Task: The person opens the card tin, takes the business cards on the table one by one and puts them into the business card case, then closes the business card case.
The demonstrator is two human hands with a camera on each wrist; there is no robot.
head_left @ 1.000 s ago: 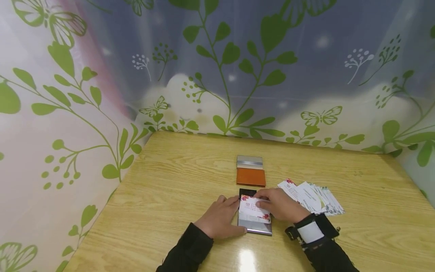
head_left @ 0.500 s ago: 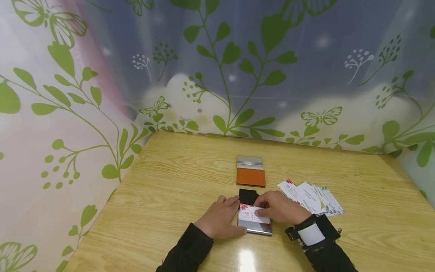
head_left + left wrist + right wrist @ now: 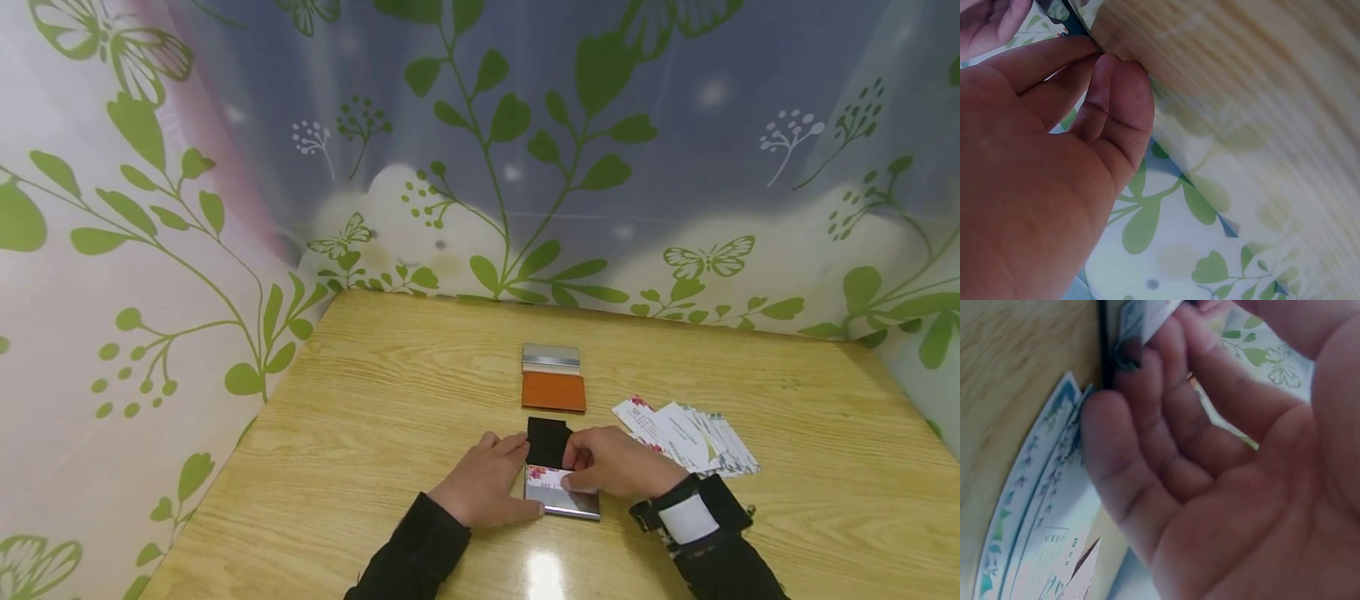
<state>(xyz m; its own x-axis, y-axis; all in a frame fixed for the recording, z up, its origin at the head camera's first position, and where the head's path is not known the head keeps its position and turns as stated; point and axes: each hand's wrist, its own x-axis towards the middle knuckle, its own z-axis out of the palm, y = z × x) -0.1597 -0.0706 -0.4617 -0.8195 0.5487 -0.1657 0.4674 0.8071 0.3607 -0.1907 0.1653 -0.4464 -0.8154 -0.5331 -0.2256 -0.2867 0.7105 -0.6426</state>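
A card case with a shiny metal front (image 3: 566,503) and a raised black flap (image 3: 546,440) lies on the table in the head view. My left hand (image 3: 486,485) holds it along its left side, thumb at the near edge and fingers by the flap. A white business card (image 3: 542,477) with red floral print sits mostly behind the metal front, only its top strip showing. Thumb and index finger of my right hand (image 3: 617,463) pinch that card near its right end. In the right wrist view, the fingers (image 3: 1107,419) curl beside the case; the left wrist view hides most of it.
A fanned pile of business cards (image 3: 701,437) lies right of the case. Beyond the case are an orange card holder (image 3: 553,391) and a silver one (image 3: 551,357), end to end. A leaf-patterned backdrop (image 3: 480,192) rises at the table's far edge.
The business card has slid toward me, down behind the metal front, and less of it shows. My right hand has moved slightly nearer with it; the left hand has stayed put.
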